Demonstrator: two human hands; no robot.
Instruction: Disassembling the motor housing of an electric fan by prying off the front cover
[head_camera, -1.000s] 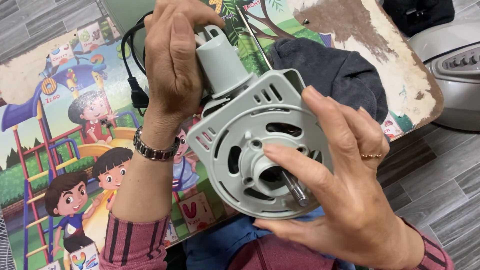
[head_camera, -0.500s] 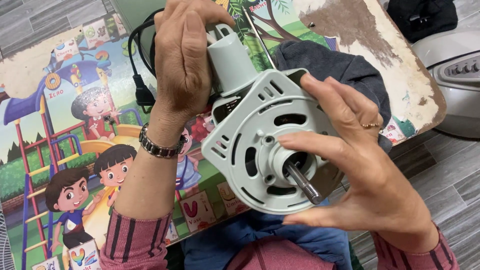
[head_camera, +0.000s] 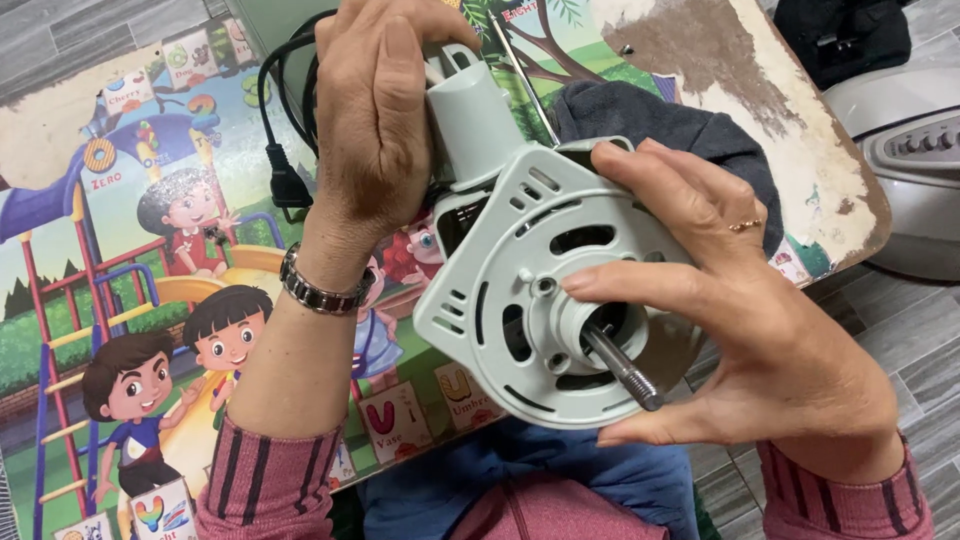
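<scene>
A pale green fan motor housing (head_camera: 520, 300) is held up over the bench (head_camera: 120, 250), tilted so its round vented face points toward the camera, with a metal shaft (head_camera: 622, 365) sticking out of the central hub toward five o'clock. The left hand (head_camera: 375, 120) is closed around the housing's neck (head_camera: 470, 120) at twelve o'clock, fingers curled over the top and out of sight behind it. The right hand (head_camera: 760, 330) cups the housing's rim from three o'clock, fingers spread wide: the forefinger lies across the face with its tip beside the hub, the thumb runs along the lower edge beneath the shaft's tip. That hand wears a ring (head_camera: 742, 226); the left wrist carries a metal bracelet (head_camera: 320, 292). A black power cord (head_camera: 285, 150) loops down from behind the left hand at ten o'clock, its plug lying on the bench's cartoon playground print. A dark grey cloth (head_camera: 660, 120) lies on the bench at one o'clock of the housing. A white appliance (head_camera: 910, 170) stands on the tiled floor at the right edge.
</scene>
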